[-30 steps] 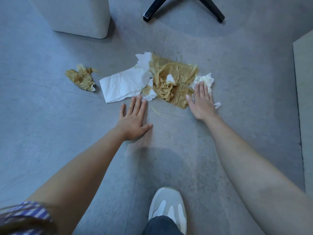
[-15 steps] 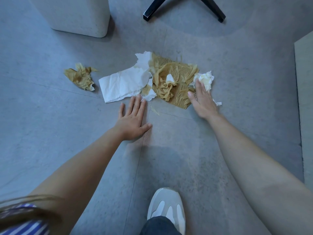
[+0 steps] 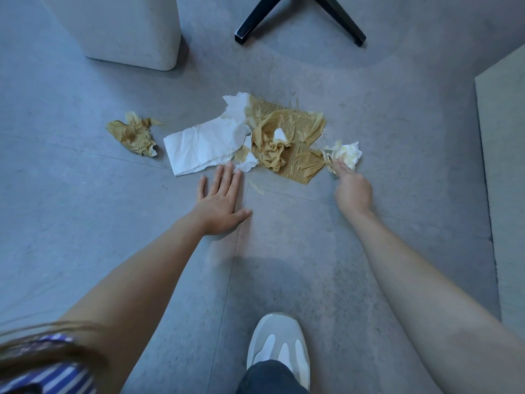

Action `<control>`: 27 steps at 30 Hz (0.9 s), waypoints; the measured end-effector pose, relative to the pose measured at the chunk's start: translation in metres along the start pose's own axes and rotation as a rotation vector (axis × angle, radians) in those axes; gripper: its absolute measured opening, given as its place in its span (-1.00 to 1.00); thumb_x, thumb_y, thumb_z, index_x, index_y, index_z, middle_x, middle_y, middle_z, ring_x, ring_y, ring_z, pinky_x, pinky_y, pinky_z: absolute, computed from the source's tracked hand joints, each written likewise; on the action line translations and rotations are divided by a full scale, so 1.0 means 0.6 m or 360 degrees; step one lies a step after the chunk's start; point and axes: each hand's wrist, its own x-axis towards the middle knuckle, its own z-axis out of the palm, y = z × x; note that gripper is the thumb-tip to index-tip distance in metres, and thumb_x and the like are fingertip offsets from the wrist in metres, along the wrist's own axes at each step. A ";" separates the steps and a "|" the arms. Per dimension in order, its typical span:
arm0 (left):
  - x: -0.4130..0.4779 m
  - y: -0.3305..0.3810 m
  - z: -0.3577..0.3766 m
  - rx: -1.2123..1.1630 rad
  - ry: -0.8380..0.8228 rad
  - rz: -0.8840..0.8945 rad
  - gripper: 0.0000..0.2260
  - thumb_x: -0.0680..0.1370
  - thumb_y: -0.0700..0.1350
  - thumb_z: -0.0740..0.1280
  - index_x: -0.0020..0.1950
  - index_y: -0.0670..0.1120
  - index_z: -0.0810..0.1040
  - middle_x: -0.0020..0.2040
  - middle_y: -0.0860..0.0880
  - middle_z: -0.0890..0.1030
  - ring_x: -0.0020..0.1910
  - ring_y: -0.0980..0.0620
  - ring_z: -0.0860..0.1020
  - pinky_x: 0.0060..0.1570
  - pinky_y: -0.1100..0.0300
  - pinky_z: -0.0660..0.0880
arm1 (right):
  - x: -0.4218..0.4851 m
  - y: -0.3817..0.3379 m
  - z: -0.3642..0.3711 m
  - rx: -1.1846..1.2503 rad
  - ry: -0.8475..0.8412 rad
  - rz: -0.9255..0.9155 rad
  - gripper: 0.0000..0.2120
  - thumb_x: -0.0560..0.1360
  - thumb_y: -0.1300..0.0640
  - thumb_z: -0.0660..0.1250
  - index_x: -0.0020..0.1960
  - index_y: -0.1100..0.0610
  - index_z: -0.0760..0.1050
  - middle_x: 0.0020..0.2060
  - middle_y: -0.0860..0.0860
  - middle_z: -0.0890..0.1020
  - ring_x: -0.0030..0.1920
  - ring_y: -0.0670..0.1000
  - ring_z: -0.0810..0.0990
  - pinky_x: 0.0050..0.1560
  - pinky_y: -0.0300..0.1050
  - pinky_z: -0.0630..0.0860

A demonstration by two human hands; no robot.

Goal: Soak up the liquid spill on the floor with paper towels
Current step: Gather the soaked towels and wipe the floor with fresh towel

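A pale shoe (image 3: 279, 345) is seen nearest. Beyond it, the left hand (image 3: 218, 201) is laid flat on the floor (image 3: 85, 211), fingers straight, with the tips at the white paper towel (image 3: 204, 146). A crumpled wad (image 3: 349, 152) is pinched by the right hand (image 3: 352, 190) (just beside the brown soaked towels (image 3: 292, 137)).

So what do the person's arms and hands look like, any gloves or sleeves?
No gloves: the left hand and the right hand are bare, with no ring, watch or bracelet showing. Both forearms are bare too. The only clothing on an arm is a short sleeve with blue and white stripes, at the top of the left arm.
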 end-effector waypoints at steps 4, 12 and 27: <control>0.001 -0.003 -0.004 0.0001 -0.0004 0.0001 -0.23 0.58 0.28 0.01 0.50 -0.05 -0.42 0.50 -0.03 -0.45 0.47 0.00 -0.44 0.43 -0.13 -0.35 | 0.020 -0.025 -0.025 0.0515 0.0312 0.0375 -0.60 0.52 0.28 0.17 0.32 0.09 0.51 0.15 0.24 0.60 0.15 0.26 0.55 0.11 -0.03 0.45; 0.005 -0.003 -0.004 0.0016 -0.0006 0.0007 -0.23 0.58 0.29 0.00 0.50 -0.05 -0.42 0.50 -0.04 -0.45 0.47 0.00 -0.44 0.43 -0.14 -0.35 | 0.043 -0.086 -0.033 0.0161 -0.0344 -0.0317 -0.49 0.63 -0.05 0.09 0.53 0.10 0.18 0.53 0.12 0.16 0.54 0.13 0.06 0.47 0.06 0.10; 0.006 -0.007 -0.001 0.0022 0.0028 0.0006 -0.25 0.59 0.27 -0.01 0.50 -0.06 -0.41 0.50 -0.04 -0.44 0.47 -0.01 -0.43 0.42 -0.13 -0.36 | 0.048 -0.100 -0.009 -0.0058 -0.0085 -0.0226 -0.53 0.59 0.07 0.14 0.46 0.19 0.25 0.38 0.16 0.31 0.40 0.17 0.27 0.39 0.05 0.17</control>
